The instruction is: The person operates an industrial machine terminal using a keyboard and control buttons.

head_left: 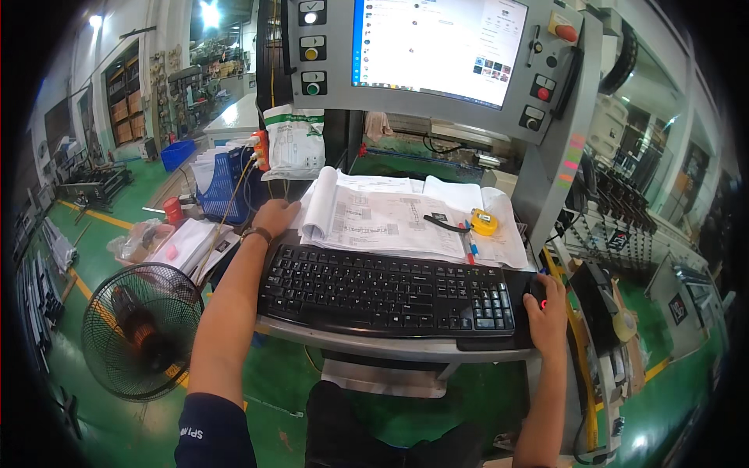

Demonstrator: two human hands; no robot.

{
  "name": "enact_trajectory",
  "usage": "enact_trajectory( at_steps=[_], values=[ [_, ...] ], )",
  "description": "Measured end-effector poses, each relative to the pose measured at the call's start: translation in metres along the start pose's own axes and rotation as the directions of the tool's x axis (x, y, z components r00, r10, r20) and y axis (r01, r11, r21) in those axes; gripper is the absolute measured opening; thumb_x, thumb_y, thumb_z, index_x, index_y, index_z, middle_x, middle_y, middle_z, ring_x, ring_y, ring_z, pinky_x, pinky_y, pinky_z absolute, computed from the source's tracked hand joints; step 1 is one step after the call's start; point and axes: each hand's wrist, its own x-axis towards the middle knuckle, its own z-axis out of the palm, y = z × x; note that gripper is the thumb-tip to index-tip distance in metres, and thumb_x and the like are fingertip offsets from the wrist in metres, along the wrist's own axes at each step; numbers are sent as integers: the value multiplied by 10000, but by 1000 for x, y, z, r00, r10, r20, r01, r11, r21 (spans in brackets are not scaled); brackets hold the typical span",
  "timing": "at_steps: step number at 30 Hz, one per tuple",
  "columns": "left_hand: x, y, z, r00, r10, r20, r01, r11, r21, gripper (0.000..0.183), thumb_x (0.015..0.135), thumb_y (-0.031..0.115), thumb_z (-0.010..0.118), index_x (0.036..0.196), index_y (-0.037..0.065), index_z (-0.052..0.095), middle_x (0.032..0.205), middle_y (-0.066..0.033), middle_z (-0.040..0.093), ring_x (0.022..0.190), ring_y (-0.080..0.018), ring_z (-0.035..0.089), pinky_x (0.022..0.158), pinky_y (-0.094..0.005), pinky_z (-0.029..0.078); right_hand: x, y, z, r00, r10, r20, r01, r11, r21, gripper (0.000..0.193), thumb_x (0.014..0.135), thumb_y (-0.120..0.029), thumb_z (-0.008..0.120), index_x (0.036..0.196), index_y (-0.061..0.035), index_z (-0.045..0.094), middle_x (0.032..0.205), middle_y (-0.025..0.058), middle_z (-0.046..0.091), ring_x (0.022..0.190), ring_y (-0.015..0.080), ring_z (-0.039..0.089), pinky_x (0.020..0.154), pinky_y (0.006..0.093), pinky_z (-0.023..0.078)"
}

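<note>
My right hand [548, 313] lies over a dark computer mouse [537, 295] with a small red glow, at the right end of the desk shelf. Its fingers wrap the mouse's sides. At the shelf's left edge my left hand [275, 217] rests beside a stack of printed drawings [390, 222], its fingers loosely stretched and holding nothing I can see. The drawings' left side is rolled up. Between my hands sits a black keyboard [382, 292]. A yellow tape measure [484, 222] with a black strap and several pens [471, 242] lie on the papers.
Above the desk is a grey control panel with a lit screen [437, 47] and push buttons. To the left stand a black fan [140, 331], a blue basket [225, 183], an orange power strip [260, 150] and a white bag [295, 144]. A tape roll [624, 324] sits at right.
</note>
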Motion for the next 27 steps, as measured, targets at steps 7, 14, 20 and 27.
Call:
enact_trajectory(
  at_steps=[7,14,20,27],
  values=[
    [-3,4,-2,1000,-4,1,4,1000,-15,609,970,567,616,1137,20,826,1168,-263,791,1152,-438,746,1026,-497,560,1,3,-2,999,18,47,-17,1000,-17,473,990,-193,705,1429,-33,629,1574,227,527,1441,433,552,1177,467,465],
    [-5,6,-4,1000,-10,12,10,1000,-14,605,974,559,618,1147,18,828,1175,-263,792,1155,-431,749,1030,-486,562,0,1,-2,999,22,46,-21,1000,-16,474,991,-189,706,1430,-24,632,1578,229,524,1450,434,544,1179,470,463],
    [-6,6,-4,1000,-9,8,9,1000,-30,606,976,557,619,1155,17,827,1169,-269,792,1153,-430,753,1033,-482,562,-1,1,1,1000,2,0,-2,1000,4,471,965,-133,703,1414,-12,630,1472,190,595,1375,374,586,1138,412,465],
    [-4,4,-4,1000,6,3,-6,1000,-20,605,972,560,624,1161,22,826,1167,-261,795,1154,-432,751,1031,-483,562,-2,-4,-1,1000,-5,-2,5,1000,14,473,959,-113,700,1415,-13,628,1457,175,610,1369,358,593,1137,404,466]
  ],
)
